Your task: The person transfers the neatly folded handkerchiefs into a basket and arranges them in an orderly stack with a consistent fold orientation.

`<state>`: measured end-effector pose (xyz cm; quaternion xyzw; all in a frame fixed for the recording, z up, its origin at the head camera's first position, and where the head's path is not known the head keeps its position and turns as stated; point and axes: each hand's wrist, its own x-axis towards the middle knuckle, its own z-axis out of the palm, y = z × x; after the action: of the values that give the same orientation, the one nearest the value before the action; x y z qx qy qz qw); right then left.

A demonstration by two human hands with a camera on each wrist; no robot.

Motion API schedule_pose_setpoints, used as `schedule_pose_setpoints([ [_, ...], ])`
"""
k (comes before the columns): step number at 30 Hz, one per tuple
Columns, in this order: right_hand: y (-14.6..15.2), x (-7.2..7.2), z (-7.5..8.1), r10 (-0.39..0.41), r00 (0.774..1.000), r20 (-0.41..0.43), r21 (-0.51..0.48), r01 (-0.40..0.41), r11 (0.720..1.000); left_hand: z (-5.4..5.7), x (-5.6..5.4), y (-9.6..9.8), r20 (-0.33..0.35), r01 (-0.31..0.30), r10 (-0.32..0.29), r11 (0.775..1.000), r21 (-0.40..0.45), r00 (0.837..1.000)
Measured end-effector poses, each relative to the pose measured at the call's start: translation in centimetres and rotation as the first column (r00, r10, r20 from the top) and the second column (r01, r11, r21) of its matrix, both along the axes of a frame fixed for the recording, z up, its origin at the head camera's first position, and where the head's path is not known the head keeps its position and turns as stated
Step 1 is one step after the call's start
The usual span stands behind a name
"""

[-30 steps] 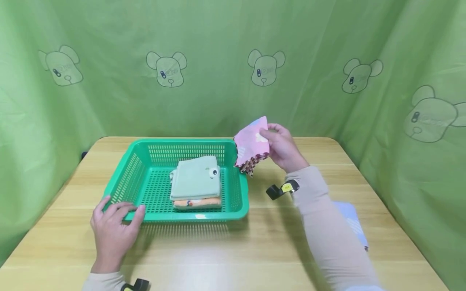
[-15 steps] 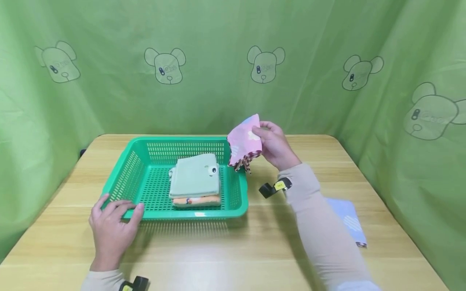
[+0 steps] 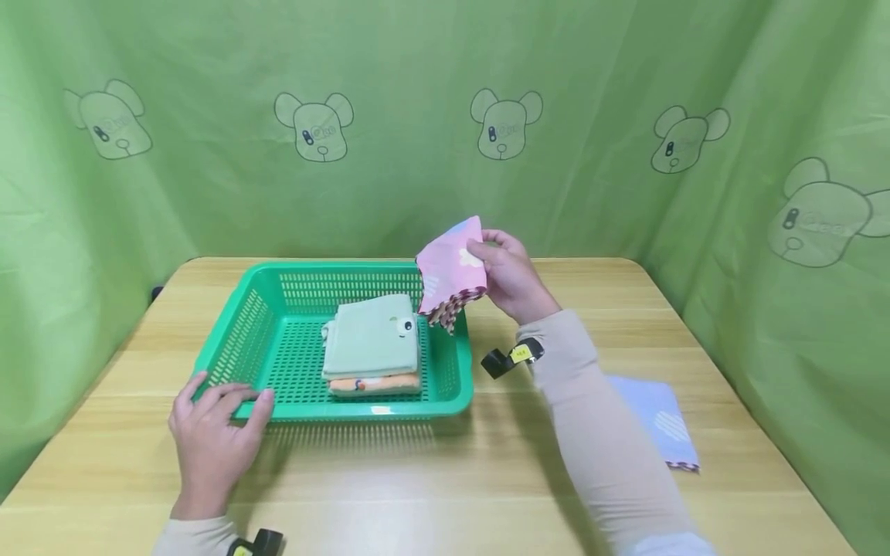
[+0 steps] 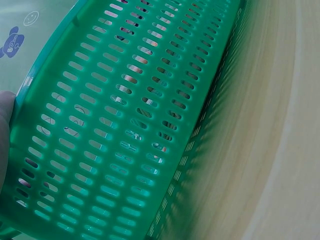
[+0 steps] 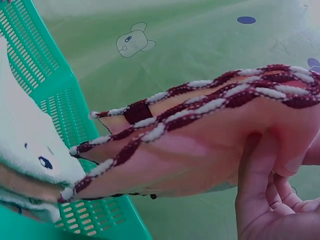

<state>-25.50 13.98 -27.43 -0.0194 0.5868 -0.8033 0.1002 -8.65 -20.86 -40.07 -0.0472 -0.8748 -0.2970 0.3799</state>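
A pink folded towel [image 3: 452,266] with a white flower print and a dark-red-and-white stitched edge hangs over the right side of a green plastic basket [image 3: 361,409]. My right hand [image 3: 513,274] pinches it by its right side, thumb in front; the right wrist view shows its folded layers [image 5: 190,150] spread a little. In the basket lies a stack: a pale green towel [image 3: 368,336] with an eye motif on top, an orange towel [image 3: 375,384] below. My left hand [image 3: 212,448] holds the basket's front-left rim, fingers over it and thumb at the front.
A light blue folded towel [image 3: 660,421] lies on the wooden table [image 3: 389,494] to the right, partly hidden by my right forearm. A green curtain [image 3: 417,193] with bear-head prints hangs behind and at the sides. The left part of the basket's slotted floor shows bare.
My right hand has carried the pink towel leftward, from beside the basket's right rim to over its right end. More of the blue towel shows. My left hand stays at the rim.
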Motion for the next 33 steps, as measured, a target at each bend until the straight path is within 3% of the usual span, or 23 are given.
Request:
schedule_pose_setpoints([
  [16, -2.0, 0.0, -0.8, 0.006, 1.0, 0.008, -0.077, -0.005, 0.997, 0.0, 0.1, 0.0, -0.003, -0.002, 0.002, 1.0, 0.011, 1.0],
  [33, -4.8, 0.0, -1.7, 0.004, 0.993, 0.12, -0.111, 0.01, 0.994, -0.1, 0.0, -0.1, 0.001, 0.003, -0.003, 1.0, 0.016, 1.0],
])
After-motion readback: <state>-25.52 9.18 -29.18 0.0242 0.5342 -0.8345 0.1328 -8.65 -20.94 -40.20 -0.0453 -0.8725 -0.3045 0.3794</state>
